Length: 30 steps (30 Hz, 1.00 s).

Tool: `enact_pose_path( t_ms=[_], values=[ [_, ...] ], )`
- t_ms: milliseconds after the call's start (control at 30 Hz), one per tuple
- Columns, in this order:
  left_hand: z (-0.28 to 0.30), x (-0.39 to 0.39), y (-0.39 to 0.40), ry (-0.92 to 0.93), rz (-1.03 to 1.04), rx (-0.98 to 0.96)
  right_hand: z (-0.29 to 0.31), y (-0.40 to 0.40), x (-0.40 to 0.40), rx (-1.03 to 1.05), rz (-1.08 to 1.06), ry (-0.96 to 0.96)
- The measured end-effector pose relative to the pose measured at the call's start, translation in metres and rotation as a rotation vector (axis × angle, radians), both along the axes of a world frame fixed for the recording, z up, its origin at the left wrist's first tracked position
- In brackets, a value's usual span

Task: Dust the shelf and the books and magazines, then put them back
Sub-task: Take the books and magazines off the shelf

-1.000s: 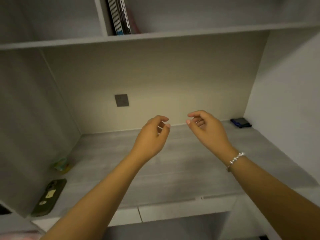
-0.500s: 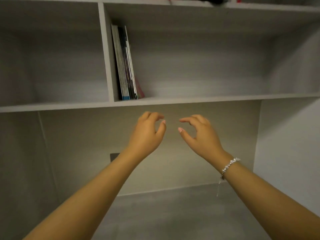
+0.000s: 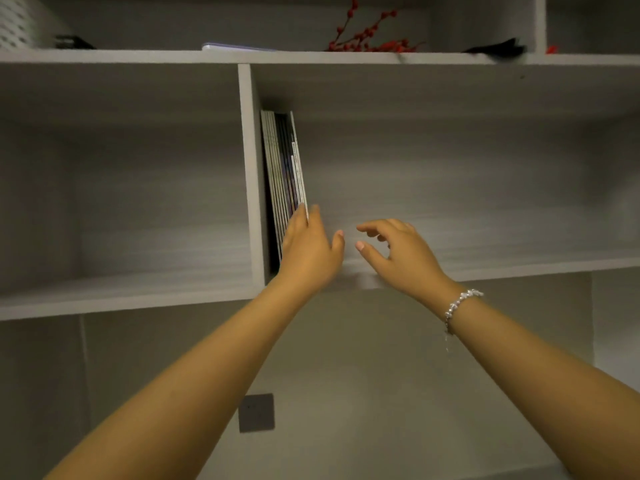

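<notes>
A thin stack of magazines point(image 3: 283, 168) stands upright against the grey divider point(image 3: 250, 168) in the right compartment of the grey shelf point(image 3: 519, 265). My left hand point(image 3: 308, 247) reaches into that compartment, its straight fingers touching the right face of the stack near the bottom. My right hand point(image 3: 398, 252), with a bead bracelet at the wrist, hovers just right of it above the shelf board, fingers loosely curled and holding nothing.
The left compartment point(image 3: 138, 209) holds nothing visible. On the top shelf lie a flat white booklet point(image 3: 235, 47), a red berry branch point(image 3: 367, 36) and dark items point(image 3: 498, 48). A grey wall socket point(image 3: 256, 412) sits on the back wall below.
My view has tilted up from the desk to the shelf. Both hands rose and moved forward; the left hand has reached the magazines and now touches them.
</notes>
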<state>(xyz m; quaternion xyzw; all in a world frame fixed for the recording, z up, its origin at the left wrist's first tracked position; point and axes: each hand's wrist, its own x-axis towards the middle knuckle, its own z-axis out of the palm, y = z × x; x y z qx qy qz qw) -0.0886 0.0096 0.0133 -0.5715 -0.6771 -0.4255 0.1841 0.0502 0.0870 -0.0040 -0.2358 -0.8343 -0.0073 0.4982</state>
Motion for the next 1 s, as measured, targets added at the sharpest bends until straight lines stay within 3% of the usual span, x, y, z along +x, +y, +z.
enact_pose_path(
  t_ms=[234,400,534,767,1001],
  values=[
    [0.016,-0.027,0.026,-0.235,0.059,0.026,0.025,0.025,-0.047,-0.294,0.159,0.023],
    [0.020,-0.037,0.038,-0.213,0.150,0.083,0.031,0.038,-0.077,-0.681,0.405,0.056],
    [0.025,-0.043,0.049,-0.223,0.209,0.104,0.028,0.043,-0.087,-0.950,0.600,0.191],
    [0.025,-0.052,0.062,-0.343,0.189,0.142,0.025,0.054,-0.085,-0.979,0.627,0.160],
    [0.025,-0.052,0.064,-0.298,0.194,0.183,0.025,0.058,-0.087,-0.998,0.650,0.188]
  ],
)
